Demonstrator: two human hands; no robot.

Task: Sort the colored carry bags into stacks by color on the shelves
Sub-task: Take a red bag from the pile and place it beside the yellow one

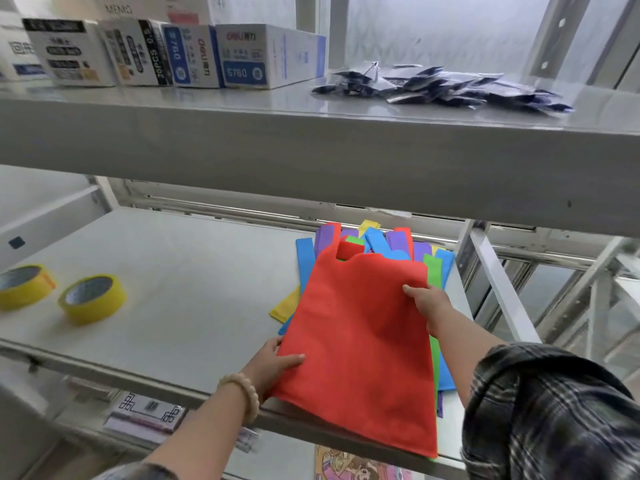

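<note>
A red carry bag point(360, 344) lies on top of a mixed pile of bags point(375, 239) in blue, purple, green and yellow, at the right of the lower shelf point(180, 289). My left hand point(273, 367) grips the red bag's left edge near its bottom, thumb on top. My right hand point(427, 304) pinches the bag's right edge higher up. The bag's bottom hangs over the shelf's front edge. Only the handles and edges of the bags below show.
Two yellow tape rolls point(91, 297) sit at the left of the lower shelf. On the upper shelf point(311, 140) stand several white boxes point(249, 55) and a heap of dark blue packets point(446, 86). Metal shelf posts point(498, 282) rise at the right.
</note>
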